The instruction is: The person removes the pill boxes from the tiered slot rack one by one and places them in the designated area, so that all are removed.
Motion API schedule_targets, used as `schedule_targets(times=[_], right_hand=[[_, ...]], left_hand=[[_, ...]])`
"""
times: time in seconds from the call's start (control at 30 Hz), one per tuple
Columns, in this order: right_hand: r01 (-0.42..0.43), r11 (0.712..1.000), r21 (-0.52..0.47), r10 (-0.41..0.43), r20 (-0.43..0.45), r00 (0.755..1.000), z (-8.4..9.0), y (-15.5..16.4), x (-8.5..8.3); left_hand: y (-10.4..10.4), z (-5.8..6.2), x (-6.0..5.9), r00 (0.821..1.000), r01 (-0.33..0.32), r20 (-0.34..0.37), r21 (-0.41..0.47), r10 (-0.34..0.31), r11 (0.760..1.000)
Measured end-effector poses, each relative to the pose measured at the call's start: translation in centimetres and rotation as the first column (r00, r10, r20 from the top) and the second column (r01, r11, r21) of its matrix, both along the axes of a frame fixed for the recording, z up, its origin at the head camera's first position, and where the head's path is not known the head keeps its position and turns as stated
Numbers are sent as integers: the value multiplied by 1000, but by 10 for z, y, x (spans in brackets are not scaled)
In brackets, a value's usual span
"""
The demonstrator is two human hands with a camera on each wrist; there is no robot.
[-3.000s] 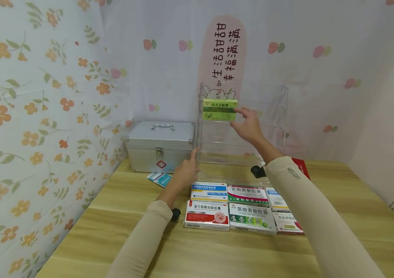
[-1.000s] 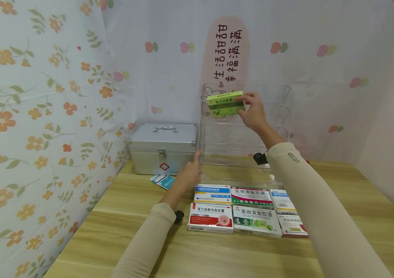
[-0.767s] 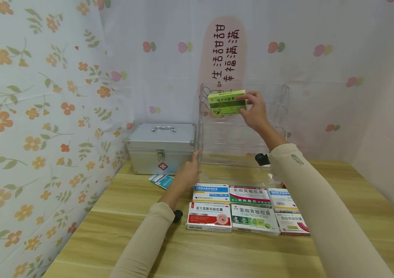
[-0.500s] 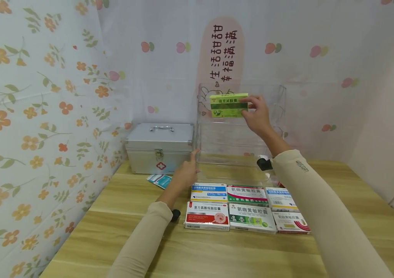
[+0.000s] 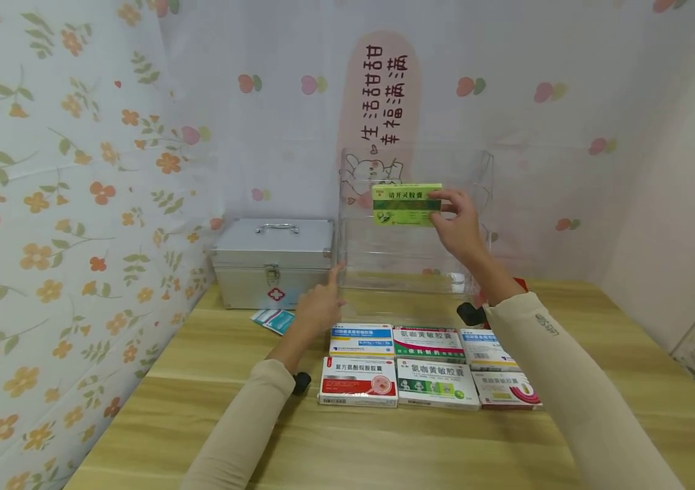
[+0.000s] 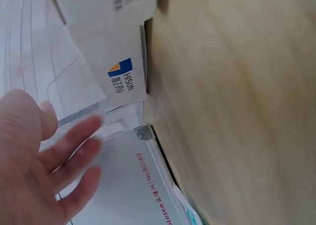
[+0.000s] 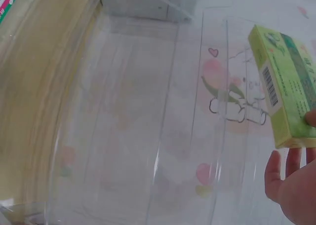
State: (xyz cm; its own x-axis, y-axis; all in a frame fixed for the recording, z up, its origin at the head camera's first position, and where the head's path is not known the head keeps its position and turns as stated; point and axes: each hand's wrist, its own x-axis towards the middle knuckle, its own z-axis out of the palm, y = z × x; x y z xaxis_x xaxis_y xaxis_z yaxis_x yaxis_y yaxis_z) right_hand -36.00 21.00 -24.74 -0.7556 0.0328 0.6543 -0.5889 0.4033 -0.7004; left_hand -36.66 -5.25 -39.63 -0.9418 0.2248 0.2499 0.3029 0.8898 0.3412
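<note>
My right hand (image 5: 462, 224) pinches one end of a green medicine box (image 5: 407, 204) between thumb and fingers. The box hangs level in front of the upper tiers of a clear tiered display rack (image 5: 396, 279), and no box is visible on those tiers. In the right wrist view, the barcode end of the green box (image 7: 270, 86) faces the camera, with the transparent shelves beside it. My left hand (image 5: 318, 309) is at the rack's lower left side, index finger stretched along the edge; in the left wrist view its fingers (image 6: 81, 156) are loose and grasp nothing.
Several medicine boxes (image 5: 359, 382) lie in two rows on the wooden table (image 5: 384, 449) before the rack. A silver first-aid case (image 5: 273, 262) stands left of the rack, with a teal packet (image 5: 273, 320) in front. A red item (image 5: 521, 283) shows behind my right forearm.
The green box rose and tilted between three seconds and one second ago. Since then my right hand has levelled it, lowered it and shifted it rightward along the rack. My left hand stays put.
</note>
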Motion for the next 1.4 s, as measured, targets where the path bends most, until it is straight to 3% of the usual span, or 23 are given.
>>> schedule_targets(times=[0.17, 0.33, 0.5, 0.83, 1.4], right_hand=[[-21, 1000, -20, 22, 34, 999, -12, 8, 0], [-73, 996, -60, 79, 116, 990, -36, 22, -5], [-132, 988, -84, 144, 159, 977, -51, 31, 7], [-182, 978, -102, 198, 183, 963, -67, 43, 26], [-229, 970, -75, 240, 225, 944, -91, 63, 49]], left_hand=[[-2, 3, 1, 994, -11, -105, -4, 10, 1000], [-8, 0, 1, 992, 19, -125, 20, -17, 1000], [-12, -1, 2, 986, 57, -158, 41, -50, 998], [-9, 0, 1, 985, 66, -163, 57, -56, 996], [-4, 2, 1, 995, 46, -90, 115, -36, 992]])
